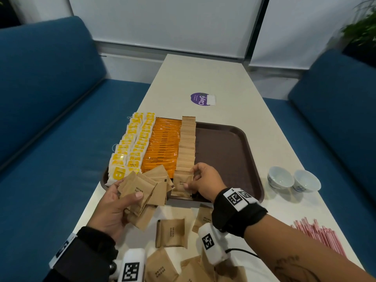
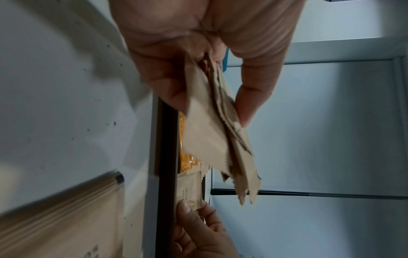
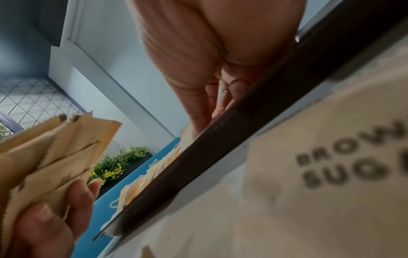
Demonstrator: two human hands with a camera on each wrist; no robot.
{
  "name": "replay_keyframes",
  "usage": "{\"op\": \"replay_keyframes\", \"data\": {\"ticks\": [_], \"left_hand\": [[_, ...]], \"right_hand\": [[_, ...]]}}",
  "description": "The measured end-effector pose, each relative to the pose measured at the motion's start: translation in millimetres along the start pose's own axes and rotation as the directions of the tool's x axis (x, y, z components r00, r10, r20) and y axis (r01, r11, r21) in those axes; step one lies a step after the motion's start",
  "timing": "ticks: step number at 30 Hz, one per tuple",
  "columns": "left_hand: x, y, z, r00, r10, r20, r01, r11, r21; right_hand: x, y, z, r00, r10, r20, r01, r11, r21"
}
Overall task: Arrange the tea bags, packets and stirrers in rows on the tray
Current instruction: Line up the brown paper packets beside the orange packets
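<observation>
- Loose brown paper sugar packets (image 1: 170, 233) and red-striped stirrers (image 1: 319, 235) await on the table.
- Left hand (image 1: 114, 208) clutches a fanned packet bunch (image 1: 140, 192).
- Right hand (image 1: 205, 182) pinches the nearest packet (image 1: 182, 183) of the third row on the brown tray (image 1: 230, 151).

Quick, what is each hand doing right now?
Left hand: holding a bunch of brown sugar packets.
Right hand: pinching one brown sugar packet at the near end of its row on the tray.

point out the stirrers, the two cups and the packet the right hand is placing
stirrers (image 1: 319, 235), head view, middle of the pink bundle
two cups (image 1: 280, 177), head view, inner bowl of the nearer-left cup
brown sugar packet (image 1: 182, 183), head view, its printed face
</observation>
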State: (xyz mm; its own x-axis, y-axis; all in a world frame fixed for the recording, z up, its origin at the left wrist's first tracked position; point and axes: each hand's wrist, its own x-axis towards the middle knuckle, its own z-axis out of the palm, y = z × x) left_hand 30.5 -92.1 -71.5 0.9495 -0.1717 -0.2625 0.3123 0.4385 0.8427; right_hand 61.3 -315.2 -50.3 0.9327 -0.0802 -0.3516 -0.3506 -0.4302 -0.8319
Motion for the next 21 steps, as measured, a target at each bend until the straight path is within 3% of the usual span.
{"op": "replay_keyframes", "data": {"ticks": [8,13,15,17,19,21], "left_hand": [[-0.1,-0.5,7.3,0.999,-0.054,0.0,0.054,0.998,0.011],[-2.1,-3.2,13.1,0.999,-0.033,0.027,0.033,0.999,0.01],[-3.8,-4.7,18.8,0.998,-0.041,0.038,0.039,0.999,0.032],[-5.1,-6.9,25.4,0.998,-0.05,0.045,0.049,0.998,0.029],[-7.9,-9.1,34.2,0.997,-0.058,0.052,0.056,0.997,0.047],[-9.5,-11.6,40.7,0.997,-0.056,0.058,0.052,0.997,0.065]], "right_hand": [[-1.9,-0.9,0.8,0.999,0.014,-0.033,-0.018,0.992,-0.123],[-19.6,-15.6,-9.7,0.988,-0.102,-0.119,0.091,0.992,-0.09],[-33.0,-24.9,-18.1,0.991,-0.123,-0.058,0.126,0.991,0.047],[-46.0,-30.9,-24.4,0.992,-0.087,0.094,0.069,0.981,0.179],[-55.3,-31.7,-26.3,0.976,-0.055,0.21,0.014,0.981,0.192],[-58.3,-27.4,-25.7,0.969,-0.06,0.24,0.005,0.974,0.226]]}}
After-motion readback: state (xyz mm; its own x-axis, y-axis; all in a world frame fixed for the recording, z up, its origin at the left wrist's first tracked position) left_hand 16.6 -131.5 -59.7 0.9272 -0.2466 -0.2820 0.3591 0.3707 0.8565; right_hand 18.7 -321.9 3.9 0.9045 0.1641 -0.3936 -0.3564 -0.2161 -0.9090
